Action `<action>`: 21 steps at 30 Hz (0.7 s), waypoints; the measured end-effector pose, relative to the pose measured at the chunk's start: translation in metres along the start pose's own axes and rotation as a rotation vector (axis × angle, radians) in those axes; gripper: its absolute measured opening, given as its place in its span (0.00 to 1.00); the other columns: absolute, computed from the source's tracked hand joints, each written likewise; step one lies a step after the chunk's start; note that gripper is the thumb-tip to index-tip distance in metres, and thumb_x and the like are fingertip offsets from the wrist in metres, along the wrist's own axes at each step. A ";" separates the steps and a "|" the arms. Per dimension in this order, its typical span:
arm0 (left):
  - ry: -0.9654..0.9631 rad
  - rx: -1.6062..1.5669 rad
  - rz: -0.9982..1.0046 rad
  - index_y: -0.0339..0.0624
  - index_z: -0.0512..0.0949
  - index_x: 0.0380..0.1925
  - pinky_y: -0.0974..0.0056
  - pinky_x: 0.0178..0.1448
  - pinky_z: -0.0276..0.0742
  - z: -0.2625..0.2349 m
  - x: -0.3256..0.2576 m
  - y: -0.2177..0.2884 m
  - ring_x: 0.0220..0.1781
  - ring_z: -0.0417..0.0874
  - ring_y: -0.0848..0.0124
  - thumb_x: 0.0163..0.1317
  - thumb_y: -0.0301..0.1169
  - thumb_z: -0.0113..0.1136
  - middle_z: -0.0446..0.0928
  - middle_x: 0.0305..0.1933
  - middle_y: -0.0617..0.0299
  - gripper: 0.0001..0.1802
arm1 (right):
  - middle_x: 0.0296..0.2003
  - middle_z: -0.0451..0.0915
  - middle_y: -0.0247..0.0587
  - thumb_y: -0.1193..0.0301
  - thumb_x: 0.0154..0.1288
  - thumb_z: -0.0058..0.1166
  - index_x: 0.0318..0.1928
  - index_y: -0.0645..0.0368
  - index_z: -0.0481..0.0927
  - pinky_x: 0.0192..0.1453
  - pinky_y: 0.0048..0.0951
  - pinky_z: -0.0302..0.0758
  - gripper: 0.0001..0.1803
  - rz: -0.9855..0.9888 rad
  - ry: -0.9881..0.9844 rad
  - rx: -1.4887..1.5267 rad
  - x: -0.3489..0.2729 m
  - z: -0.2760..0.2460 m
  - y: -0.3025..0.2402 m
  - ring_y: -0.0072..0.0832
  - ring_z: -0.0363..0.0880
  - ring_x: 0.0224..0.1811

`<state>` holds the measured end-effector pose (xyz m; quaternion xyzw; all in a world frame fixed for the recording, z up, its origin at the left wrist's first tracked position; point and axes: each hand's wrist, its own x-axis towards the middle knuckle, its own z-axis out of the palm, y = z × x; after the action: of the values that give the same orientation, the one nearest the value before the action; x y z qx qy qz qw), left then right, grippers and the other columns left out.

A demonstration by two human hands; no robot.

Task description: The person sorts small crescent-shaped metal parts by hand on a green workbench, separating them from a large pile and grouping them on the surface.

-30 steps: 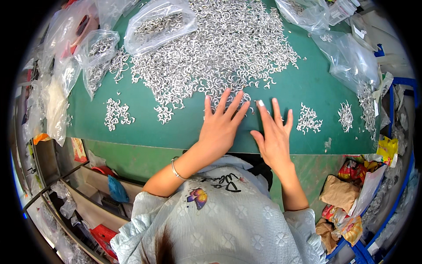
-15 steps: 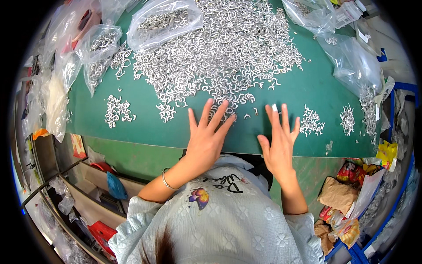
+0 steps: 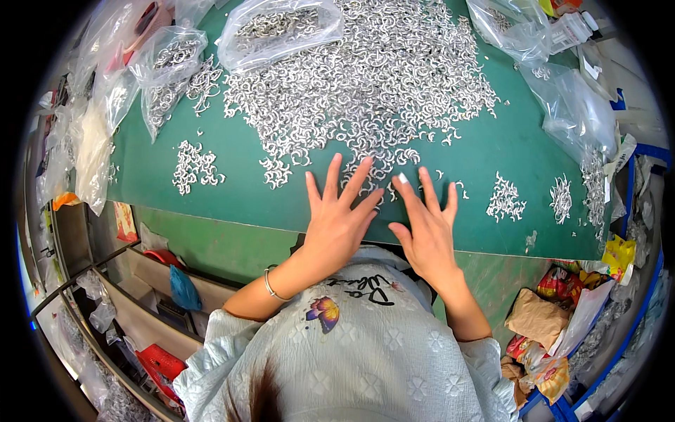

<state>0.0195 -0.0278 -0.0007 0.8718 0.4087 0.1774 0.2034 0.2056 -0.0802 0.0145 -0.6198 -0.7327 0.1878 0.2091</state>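
Observation:
A wide heap of small silvery crescent-shaped metal pieces [image 3: 365, 91] covers the far middle of the green table [image 3: 274, 211]. At the heap's near edge lies my left hand [image 3: 337, 221], palm down with fingers spread, its fingertips over a few pieces. Close beside it, my right hand [image 3: 427, 235] is also palm down with fingers apart, its index fingertip by the same near pieces. Neither hand grasps anything. To the left is a small separate pile of crescents [image 3: 197, 167], to the right another small pile [image 3: 505, 197].
An open clear bag of pieces [image 3: 278, 35] sits on the heap's far left, with another bag [image 3: 169, 74] beside it. Clear bags [image 3: 573, 105] line the right side near a white bottle [image 3: 573, 32]. A narrow pile [image 3: 560, 199] lies near the right edge. Drawers [image 3: 140, 302] stand below left.
My right hand has moved left, toward my left hand and the pieces at the heap's near edge. My left hand stays nearly in place, and the view has shifted slightly.

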 end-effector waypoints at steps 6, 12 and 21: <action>0.011 -0.029 0.029 0.47 0.79 0.53 0.18 0.63 0.47 0.003 0.003 0.002 0.76 0.48 0.39 0.56 0.28 0.66 0.54 0.77 0.58 0.22 | 0.63 0.74 0.41 0.70 0.60 0.60 0.67 0.64 0.64 0.72 0.69 0.38 0.35 -0.015 0.081 0.083 -0.009 -0.002 0.007 0.46 0.54 0.76; -0.025 -0.088 -0.011 0.48 0.79 0.54 0.22 0.68 0.39 -0.002 0.002 0.005 0.78 0.46 0.40 0.59 0.26 0.63 0.55 0.77 0.55 0.21 | 0.64 0.73 0.43 0.67 0.60 0.60 0.67 0.65 0.64 0.72 0.70 0.37 0.36 0.015 0.017 0.110 -0.028 -0.005 0.005 0.47 0.54 0.76; 0.017 -0.125 -0.035 0.44 0.80 0.51 0.25 0.70 0.39 -0.001 -0.006 0.003 0.78 0.49 0.40 0.58 0.26 0.64 0.58 0.75 0.53 0.18 | 0.67 0.68 0.42 0.60 0.57 0.63 0.67 0.62 0.66 0.68 0.75 0.39 0.39 0.006 0.005 0.015 -0.026 -0.003 0.001 0.49 0.51 0.76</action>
<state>0.0173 -0.0336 0.0012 0.8486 0.4139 0.2063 0.2570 0.2115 -0.1053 0.0147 -0.6210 -0.7287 0.1927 0.2150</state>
